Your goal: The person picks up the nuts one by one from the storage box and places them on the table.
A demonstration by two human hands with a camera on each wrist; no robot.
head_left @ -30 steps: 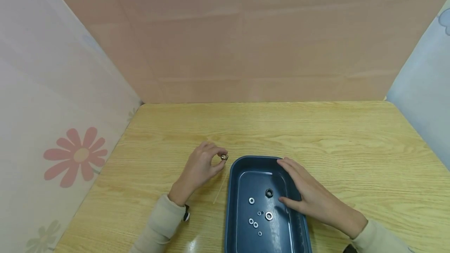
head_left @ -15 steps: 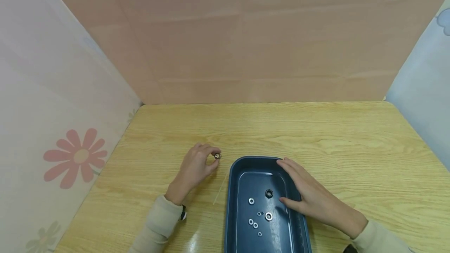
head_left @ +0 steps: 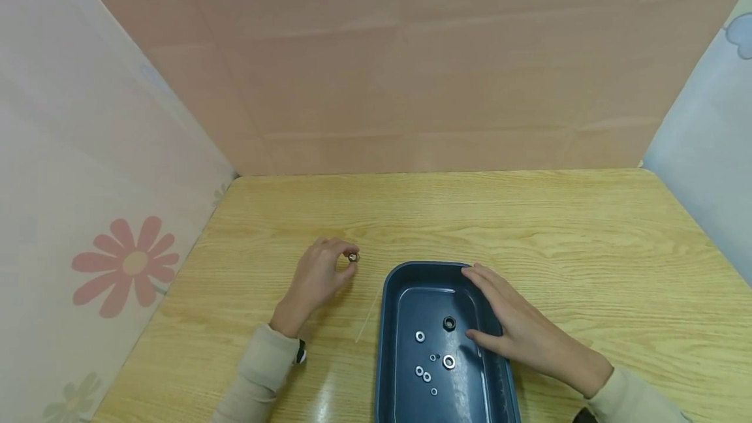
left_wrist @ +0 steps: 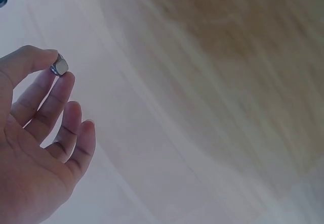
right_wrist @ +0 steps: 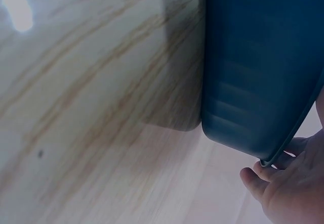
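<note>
Head view: the wood-grain counter carries a dark blue tray, its near end cut off by the frame. The right hand is spread wide, fingertips resting on the tray's far right rim and thumb reaching inside over the wall; it holds no hardware. The left hand is narrowed, thumb and fingertip pinching a metal nut outside the tray, to its left. Whether that nut touches the counter, I cannot tell.

By my reading the work is partway: one nut is out of the tray but not yet released, and eight loose pieces inside seem left to handle. Largest are a dark nut farther in and a bright nut nearer. Next come three middling rings, two of them just beside each other, then two small rings and a tiny dark piece, too small to identify.
</note>
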